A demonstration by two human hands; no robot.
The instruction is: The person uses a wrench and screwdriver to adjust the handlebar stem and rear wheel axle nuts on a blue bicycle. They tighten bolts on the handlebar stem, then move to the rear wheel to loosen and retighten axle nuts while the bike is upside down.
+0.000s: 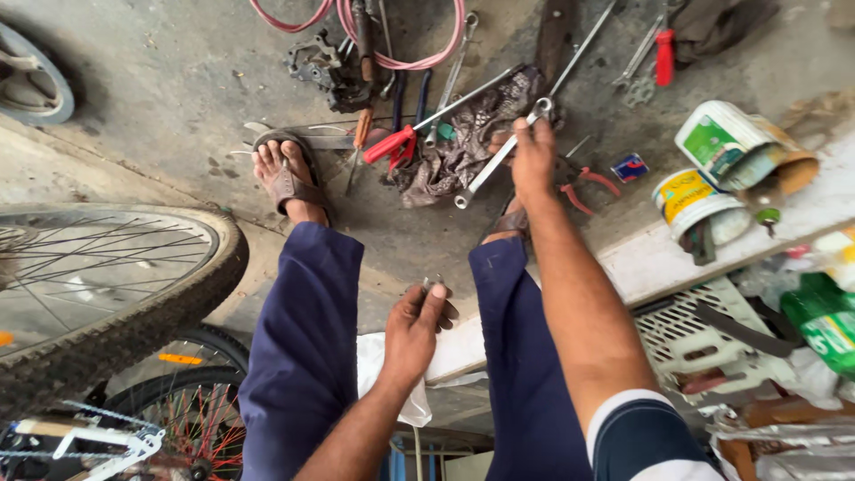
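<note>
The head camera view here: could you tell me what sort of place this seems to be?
Probably a small bicycle repair spot on bare concrete. A bicycle wheel stands close by, the right hand holds a spanner, and pliers lie among scattered tools.

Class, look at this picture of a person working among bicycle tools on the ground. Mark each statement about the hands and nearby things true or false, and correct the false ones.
1. The right hand grips a silver spanner. True.
2. The left hand is empty. False: its fingers pinch a small metal part.
3. A bicycle wheel with a knobbly tyre is on the person's left. True.
4. The person is barefoot. False: the left foot wears a brown sandal.
5. Two tipped-over tubs lie to the right of the spanner. True.
6. The red-handled pliers are in the left hand. False: they lie on the ground beside the right hand.
</note>
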